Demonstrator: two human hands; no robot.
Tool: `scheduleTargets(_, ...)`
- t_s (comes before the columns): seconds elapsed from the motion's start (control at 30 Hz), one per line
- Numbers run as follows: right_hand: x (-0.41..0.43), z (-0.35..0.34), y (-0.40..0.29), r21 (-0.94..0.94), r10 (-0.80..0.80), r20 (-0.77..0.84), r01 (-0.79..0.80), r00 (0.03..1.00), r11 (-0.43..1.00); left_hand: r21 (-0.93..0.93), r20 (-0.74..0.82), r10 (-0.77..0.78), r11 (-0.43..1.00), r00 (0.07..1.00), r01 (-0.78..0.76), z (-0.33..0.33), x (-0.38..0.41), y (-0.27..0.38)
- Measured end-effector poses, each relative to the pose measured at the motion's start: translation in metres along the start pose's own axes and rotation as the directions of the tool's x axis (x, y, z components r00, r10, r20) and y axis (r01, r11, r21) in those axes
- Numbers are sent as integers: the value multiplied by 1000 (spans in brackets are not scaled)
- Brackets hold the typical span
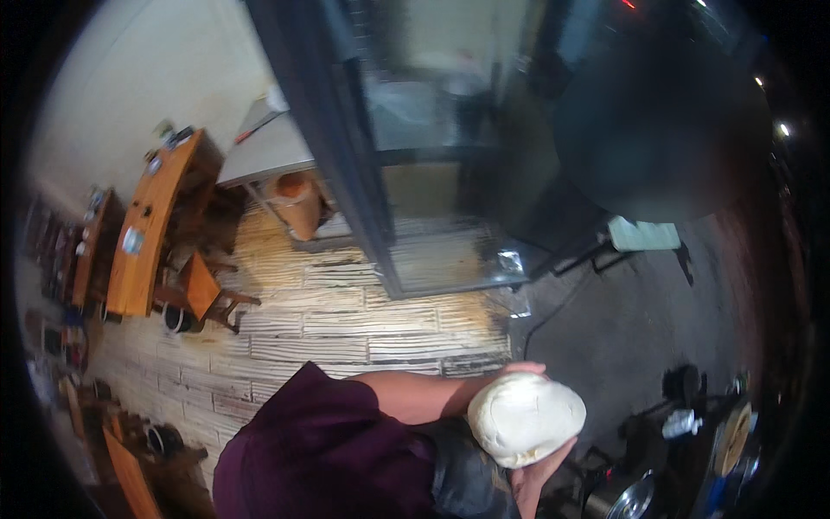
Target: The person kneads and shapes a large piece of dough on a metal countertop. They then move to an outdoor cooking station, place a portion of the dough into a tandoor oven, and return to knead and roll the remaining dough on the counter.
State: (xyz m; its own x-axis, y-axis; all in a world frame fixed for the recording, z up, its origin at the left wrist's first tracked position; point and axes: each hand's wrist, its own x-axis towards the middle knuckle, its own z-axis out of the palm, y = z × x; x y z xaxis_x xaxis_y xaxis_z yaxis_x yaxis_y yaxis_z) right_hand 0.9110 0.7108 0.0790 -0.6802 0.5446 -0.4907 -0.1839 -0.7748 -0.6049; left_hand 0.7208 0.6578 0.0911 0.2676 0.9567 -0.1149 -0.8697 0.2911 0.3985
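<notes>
A large, rounded lump of white dough [525, 418] rests between my two hands, in front of a dark apron and a maroon shirt. My left hand [524, 368] reaches around its upper edge, mostly hidden behind the dough. From below, my right hand [545, 464] supports the lower edge, with the fingers largely out of sight under it. The dough has a smooth top with a few creases.
A dark-framed glass door or panel [382, 246] stands ahead. Wooden tables [155, 220] and a wooden chair [200, 285] are at left, near a grey-topped table [266, 149] with a bin [301, 211] beneath. A metal pot [632, 499] sits lower right.
</notes>
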Motion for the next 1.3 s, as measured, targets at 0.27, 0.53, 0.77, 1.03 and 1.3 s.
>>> scheduleTargets(0.27,72,-69,-92,186,64,-1,-62,998,981,-286,-222,-30,957,975,-36,-22,121,43)
scheduleTargets(0.53,141,-166,-250,305,-127,-150,168,981,938,-72,-157,-122,991,980,111,-39,373,71)
scheduleTargets(0.77,174,-265,-398,368,-226,-392,377,892,850,427,-435,-135,839,890,336,56,576,82)
scheduleTargets(1.03,232,-377,-549,251,-446,-601,687,663,682,712,11,-344,662,939,235,88,798,100)
scheduleTargets(1.3,263,-471,-687,141,-452,-791,842,413,521,926,90,-524,356,847,122,148,1030,86)
